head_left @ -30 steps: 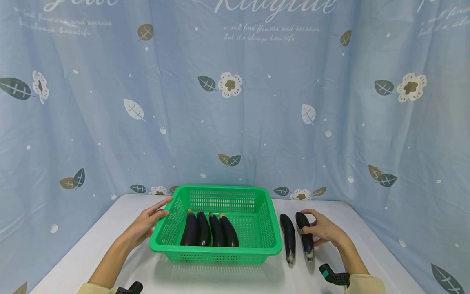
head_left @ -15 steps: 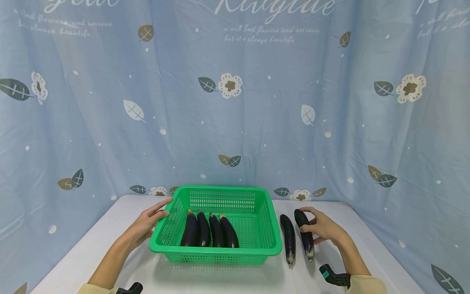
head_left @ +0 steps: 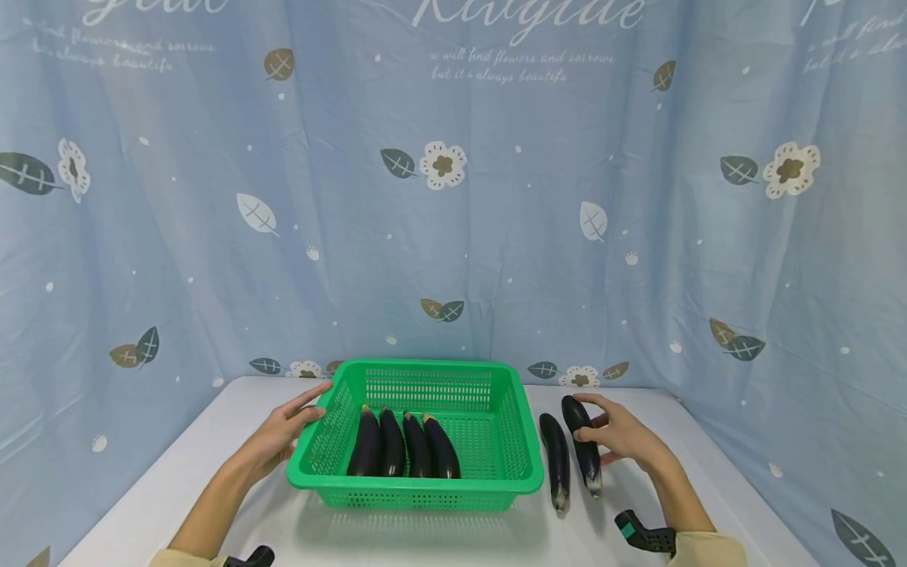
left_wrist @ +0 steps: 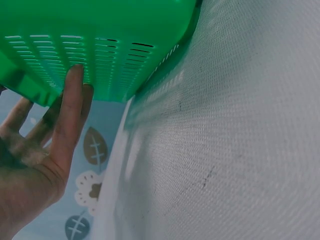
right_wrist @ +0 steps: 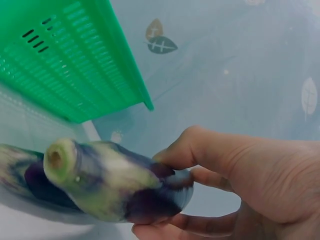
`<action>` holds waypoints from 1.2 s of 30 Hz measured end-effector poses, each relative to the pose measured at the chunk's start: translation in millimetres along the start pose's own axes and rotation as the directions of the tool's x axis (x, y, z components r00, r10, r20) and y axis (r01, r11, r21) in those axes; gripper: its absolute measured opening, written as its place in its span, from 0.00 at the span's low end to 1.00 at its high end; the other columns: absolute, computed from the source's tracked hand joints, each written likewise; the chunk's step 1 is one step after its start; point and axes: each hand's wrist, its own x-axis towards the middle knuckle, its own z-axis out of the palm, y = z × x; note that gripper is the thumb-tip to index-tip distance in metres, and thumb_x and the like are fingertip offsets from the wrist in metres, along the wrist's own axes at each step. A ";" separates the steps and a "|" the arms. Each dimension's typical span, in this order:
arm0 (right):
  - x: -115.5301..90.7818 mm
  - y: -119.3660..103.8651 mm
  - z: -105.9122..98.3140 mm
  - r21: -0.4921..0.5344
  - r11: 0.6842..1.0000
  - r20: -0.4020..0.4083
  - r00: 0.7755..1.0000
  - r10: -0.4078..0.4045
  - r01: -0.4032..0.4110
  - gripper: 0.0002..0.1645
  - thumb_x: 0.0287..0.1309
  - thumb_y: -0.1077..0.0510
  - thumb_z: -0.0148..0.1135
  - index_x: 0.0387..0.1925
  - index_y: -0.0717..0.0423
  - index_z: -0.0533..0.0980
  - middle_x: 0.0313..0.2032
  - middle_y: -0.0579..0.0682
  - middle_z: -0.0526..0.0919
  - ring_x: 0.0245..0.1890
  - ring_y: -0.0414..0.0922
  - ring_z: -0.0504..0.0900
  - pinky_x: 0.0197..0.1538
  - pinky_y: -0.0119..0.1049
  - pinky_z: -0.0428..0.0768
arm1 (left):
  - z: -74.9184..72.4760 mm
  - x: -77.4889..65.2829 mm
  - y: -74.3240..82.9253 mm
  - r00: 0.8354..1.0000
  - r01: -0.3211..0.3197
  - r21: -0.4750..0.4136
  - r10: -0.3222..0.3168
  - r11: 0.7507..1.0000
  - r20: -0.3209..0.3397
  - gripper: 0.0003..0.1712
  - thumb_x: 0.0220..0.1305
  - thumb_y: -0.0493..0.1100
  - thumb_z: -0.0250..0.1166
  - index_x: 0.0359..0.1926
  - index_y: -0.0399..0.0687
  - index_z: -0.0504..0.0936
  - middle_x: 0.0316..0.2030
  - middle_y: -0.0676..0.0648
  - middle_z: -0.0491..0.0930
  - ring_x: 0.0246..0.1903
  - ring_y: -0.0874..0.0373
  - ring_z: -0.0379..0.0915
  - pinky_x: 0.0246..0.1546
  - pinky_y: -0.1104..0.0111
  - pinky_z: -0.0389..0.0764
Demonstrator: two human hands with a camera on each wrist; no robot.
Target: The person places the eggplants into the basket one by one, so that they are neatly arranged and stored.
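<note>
A green plastic basket (head_left: 425, 483) holds several dark purple eggplants (head_left: 418, 445) lying side by side. My left hand (head_left: 276, 433) holds the basket's left rim, with thumb and index finger on top. In the left wrist view, other fingers (left_wrist: 74, 95) lie against its slotted outer wall. Right of the basket, my right hand (head_left: 623, 433) grips an eggplant (head_left: 586, 461) between thumb and fingers. Its pale stem end faces the camera in the right wrist view, with the thumb on one side and fingers underneath. Another eggplant (head_left: 557, 461) lies between it and the basket.
The things stand on a white-covered table (head_left: 411, 543). A blue curtain (head_left: 496, 236) with leaf and flower prints hangs behind the table and along both sides. Each wrist carries a black camera mount (head_left: 645, 532).
The eggplant in my right hand has risen and shifted slightly left and away from me, its stem end moving with it. My left hand and the basket have stayed in place.
</note>
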 end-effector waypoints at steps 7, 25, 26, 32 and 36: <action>-1.0 -9.1 3.0 0.030 0.999 0.002 1.000 -0.022 0.022 0.44 0.54 0.56 0.69 0.71 0.53 0.61 0.48 0.67 0.78 0.34 0.47 0.84 0.30 0.44 0.85 | 0.1 0.8 2.5 1.000 0.017 -0.019 -0.017 1.000 0.001 0.37 0.71 0.57 0.57 0.76 0.70 0.54 0.79 0.41 0.38 0.75 0.31 0.35 0.33 0.67 0.77; -1.9 -24.2 11.9 0.097 0.994 0.017 0.999 -0.044 0.042 0.45 0.55 0.55 0.70 0.72 0.49 0.61 0.50 0.68 0.76 0.39 0.49 0.85 0.30 0.45 0.85 | 0.2 -0.3 2.0 1.000 0.017 -0.025 -0.017 1.000 0.007 0.37 0.71 0.57 0.57 0.76 0.70 0.54 0.79 0.40 0.38 0.76 0.36 0.39 0.19 0.70 0.61; -2.3 -25.2 12.2 0.100 0.994 0.018 0.999 -0.045 0.043 0.45 0.55 0.55 0.70 0.72 0.49 0.61 0.51 0.68 0.76 0.39 0.49 0.85 0.30 0.45 0.85 | 0.1 -0.4 2.1 1.000 0.017 -0.022 -0.017 1.000 0.007 0.37 0.71 0.57 0.57 0.76 0.70 0.53 0.79 0.40 0.37 0.76 0.35 0.39 0.21 0.71 0.63; -3.2 -31.9 13.7 0.104 0.992 0.022 0.997 -0.074 0.071 0.46 0.56 0.54 0.70 0.73 0.49 0.60 0.52 0.68 0.76 0.42 0.50 0.85 0.31 0.44 0.85 | -1.3 -0.3 1.9 1.000 0.018 -0.010 -0.018 1.000 0.009 0.37 0.72 0.57 0.56 0.76 0.69 0.52 0.79 0.41 0.36 0.75 0.30 0.31 0.41 0.64 0.75; -3.7 -37.1 14.5 0.111 0.988 0.034 0.993 -0.109 0.104 0.45 0.57 0.54 0.69 0.73 0.47 0.60 0.54 0.68 0.76 0.43 0.50 0.84 0.31 0.44 0.85 | -0.3 0.7 0.9 1.000 0.014 0.002 -0.014 1.000 -0.001 0.37 0.72 0.57 0.56 0.76 0.69 0.53 0.79 0.42 0.37 0.75 0.30 0.32 0.40 0.61 0.75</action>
